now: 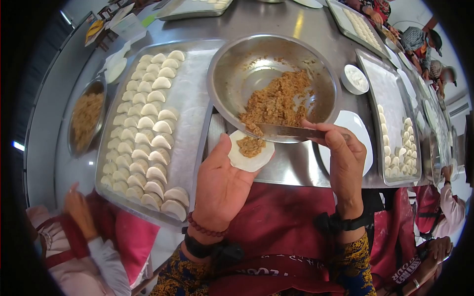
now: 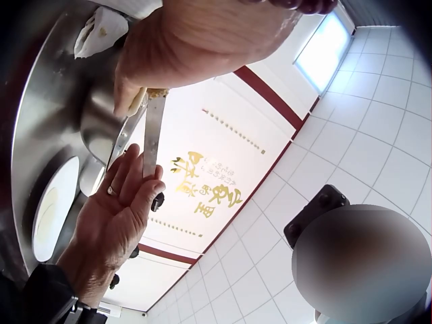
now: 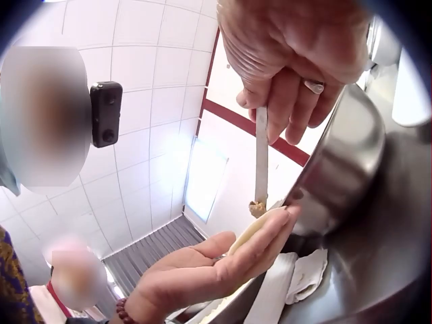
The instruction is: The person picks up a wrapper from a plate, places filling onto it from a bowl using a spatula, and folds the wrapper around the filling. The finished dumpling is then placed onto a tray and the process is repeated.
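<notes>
apron: maroon, at the wearer's front (image 1: 286,209); patterned sleeves (image 1: 353,261) either side
left hand: palm up (image 1: 222,182), fingers extended flat under wrapper; thumb by its edge, cannot tell if pressing
dumpling wrapper: round, pale (image 1: 252,164), lies across left fingers, in front of mixing bowl's near rim
wrapper handling: looks thin, light, floppy; probably tears or stretches easily; best carried flat from below, any pinch at the bare edge
filling patch: brown, minced (image 1: 251,146), on wrapper, bare margin mostly around it; likely moist, clingy
right hand: thumb and fingers pinch one end of spatula (image 1: 343,160); ring on one finger
spatula: flat metal strip (image 1: 289,130), over the bowl's near rim, clump at tip; tip touching wrapper or just above, cannot tell
spatula handling: looks stiff, light, perhaps slick if greasy; hold at the clean end
mixing bowl: steel (image 1: 224,79), beyond the hands, bulk filling (image 1: 279,96) inside toward near side; likely heavy next to wrapper
dumpling tray: metal (image 1: 190,93), left of bowl, rows of folded dumplings (image 1: 147,122), probably soft, easily dented
white plate: right of bowl (image 1: 349,121), partly behind right hand
small bowl: white (image 1: 362,91), white powder inside, beyond plate
second tray: farther right (image 1: 390,84), dumplings mostly at near end
people: far right (image 1: 419,44), along table (image 1: 276,22)
</notes>
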Available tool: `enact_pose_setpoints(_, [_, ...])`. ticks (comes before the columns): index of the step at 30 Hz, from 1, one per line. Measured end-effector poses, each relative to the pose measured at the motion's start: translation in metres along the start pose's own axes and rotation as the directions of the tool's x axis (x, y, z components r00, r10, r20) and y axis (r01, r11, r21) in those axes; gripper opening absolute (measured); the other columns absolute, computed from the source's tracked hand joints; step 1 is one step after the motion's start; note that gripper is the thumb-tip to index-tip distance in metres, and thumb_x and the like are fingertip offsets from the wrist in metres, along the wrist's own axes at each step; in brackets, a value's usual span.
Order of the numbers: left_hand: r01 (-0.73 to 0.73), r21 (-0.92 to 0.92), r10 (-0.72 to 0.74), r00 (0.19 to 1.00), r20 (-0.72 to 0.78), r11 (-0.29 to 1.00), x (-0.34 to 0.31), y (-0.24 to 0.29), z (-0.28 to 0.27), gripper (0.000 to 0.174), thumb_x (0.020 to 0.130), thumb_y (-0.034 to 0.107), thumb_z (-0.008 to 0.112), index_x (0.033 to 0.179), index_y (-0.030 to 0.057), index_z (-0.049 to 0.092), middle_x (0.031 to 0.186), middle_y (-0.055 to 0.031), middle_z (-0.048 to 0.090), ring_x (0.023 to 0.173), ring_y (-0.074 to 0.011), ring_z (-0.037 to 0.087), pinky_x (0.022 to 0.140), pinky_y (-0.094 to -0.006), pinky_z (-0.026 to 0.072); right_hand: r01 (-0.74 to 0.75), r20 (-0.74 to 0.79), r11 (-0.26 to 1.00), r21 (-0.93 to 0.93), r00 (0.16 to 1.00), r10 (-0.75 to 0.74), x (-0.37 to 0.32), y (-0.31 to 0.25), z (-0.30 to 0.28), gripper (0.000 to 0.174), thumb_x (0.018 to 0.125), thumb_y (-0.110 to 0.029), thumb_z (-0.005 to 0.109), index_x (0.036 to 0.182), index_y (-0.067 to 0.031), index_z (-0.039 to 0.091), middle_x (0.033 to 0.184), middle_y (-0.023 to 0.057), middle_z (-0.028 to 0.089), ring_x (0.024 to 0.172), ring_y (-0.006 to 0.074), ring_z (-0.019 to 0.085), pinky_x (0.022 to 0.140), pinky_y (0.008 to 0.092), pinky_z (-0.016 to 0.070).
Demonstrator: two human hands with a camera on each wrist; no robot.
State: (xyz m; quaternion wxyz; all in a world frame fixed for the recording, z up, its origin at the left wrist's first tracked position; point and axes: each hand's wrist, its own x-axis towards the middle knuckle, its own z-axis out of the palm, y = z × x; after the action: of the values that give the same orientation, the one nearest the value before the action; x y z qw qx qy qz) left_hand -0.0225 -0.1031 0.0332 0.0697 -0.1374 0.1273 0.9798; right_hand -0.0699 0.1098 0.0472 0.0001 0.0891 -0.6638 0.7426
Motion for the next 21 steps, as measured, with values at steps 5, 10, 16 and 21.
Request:
enact_pose_setpoints(5, [-0.002, -0.011, 0.002, 1.0, 0.006, 1.0, -0.002, -0.001, -0.002, 0.052, 0.11, 0.027, 0.032, 0.147, -0.0101, 0.031, 0.151, -0.0243, 0.042, 0.143, -0.037, 0.038, 0.123, -0.0555, 0.0228, 0.03, -0.001, 0.998, -0.056, 1.0, -0.03, -0.027, 0.0, 0.001, 0.022, 0.097, -0.007, 0.06, 0.107, 0.0081, 0.072, 0.117, 0.0196, 0.072, 0.112, 0.0256, 0.068, 0.101, 0.0352, 0.0511])
enact_pose_setpoints(10, [0.028, 0.024, -0.029, 0.999, 0.028, 0.999, -0.003, -0.001, -0.003, 0.047, 0.112, 0.028, 0.03, 0.142, -0.0075, 0.036, 0.146, -0.0215, 0.047, 0.137, -0.0344, 0.046, 0.119, -0.0519, 0.0352, 0.528, 0.381, 0.673, -0.518, 0.847, -0.371, -0.043, 0.002, -0.003, 0.019, 0.084, -0.02, 0.074, 0.101, -0.0126, 0.078, 0.115, 0.0063, 0.075, 0.121, 0.0261, 0.066, 0.101, 0.0405, 0.0503])
enact_pose_setpoints(16, [0.027, 0.002, -0.027, 0.999, -0.021, 1.0, -0.007, -0.004, -0.002, 0.047, 0.112, 0.029, 0.029, 0.141, -0.0078, 0.037, 0.144, -0.0218, 0.049, 0.136, -0.0366, 0.047, 0.119, -0.0508, 0.0354, 0.634, 0.507, 0.443, -0.634, 0.773, -0.382, -0.064, -0.005, 0.004, 0.024, 0.076, -0.018, 0.081, 0.1, -0.0147, 0.078, 0.114, 0.0045, 0.075, 0.121, 0.027, 0.066, 0.099, 0.0422, 0.0513])
enact_pose_setpoints(21, [0.011, -0.002, -0.011, 0.999, -0.031, 1.0, -0.008, -0.005, -0.004, 0.046, 0.112, 0.028, 0.03, 0.14, -0.0078, 0.038, 0.143, -0.0224, 0.049, 0.135, -0.0373, 0.048, 0.118, -0.0498, 0.0367, 0.576, 0.443, 0.603, -0.552, 0.815, -0.373, -0.072, -0.011, -0.007, 0.022, 0.076, -0.018, 0.081, 0.097, -0.0129, 0.078, 0.109, 0.0061, 0.076, 0.121, 0.0279, 0.066, 0.098, 0.0414, 0.0514])
